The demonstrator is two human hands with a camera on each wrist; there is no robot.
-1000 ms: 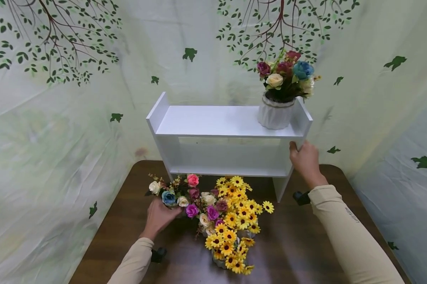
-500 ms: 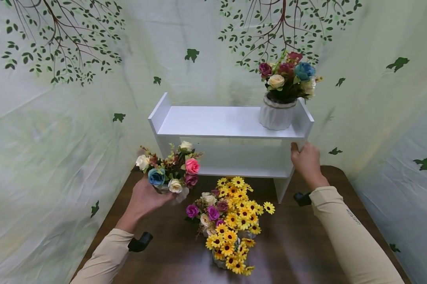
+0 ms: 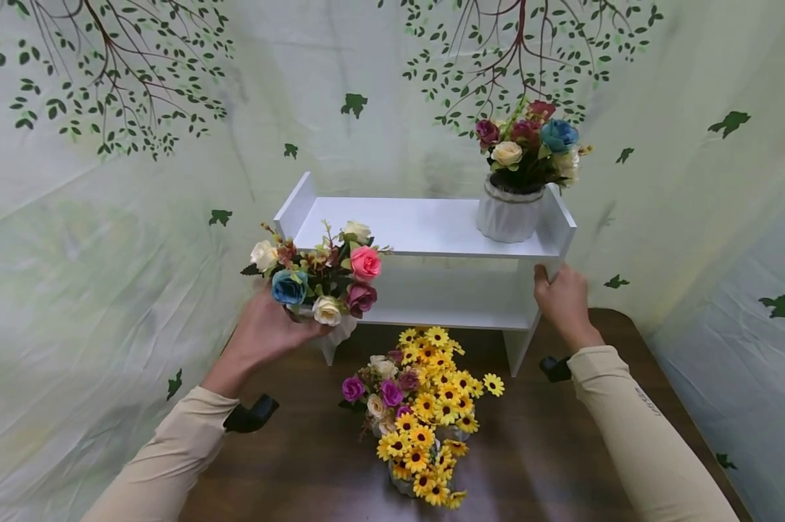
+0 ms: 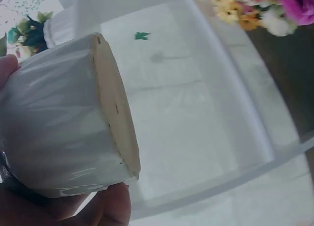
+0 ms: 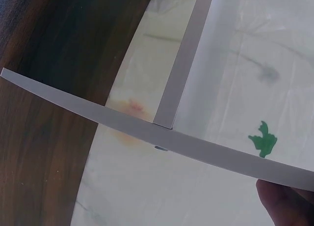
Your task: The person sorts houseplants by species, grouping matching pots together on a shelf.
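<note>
My left hand (image 3: 262, 330) grips a white flower pot (image 4: 64, 118) with pink, blue, cream and dark red roses (image 3: 320, 275). It is held in the air before the left end of the white two-tier shelf (image 3: 399, 225). In the left wrist view the pot's pale unglazed base shows, with fingers around its wall. My right hand (image 3: 565, 301) holds the shelf's right side panel just below the top board. The right wrist view catches only a fingertip (image 5: 274, 201) against the panel's edge. Another white pot of mixed roses (image 3: 509, 210) stands at the top board's right end.
On the brown table (image 3: 288, 449), in front of the shelf, several pots stand close together. They carry yellow daisies (image 3: 431, 406) and purple and cream roses (image 3: 385, 391). A cloth backdrop (image 3: 392, 94) with printed leaves hangs behind and at both sides.
My left hand has lifted the pot of roses off the table, up to the height of the shelf's top board. The right hand keeps its hold on the side panel.
</note>
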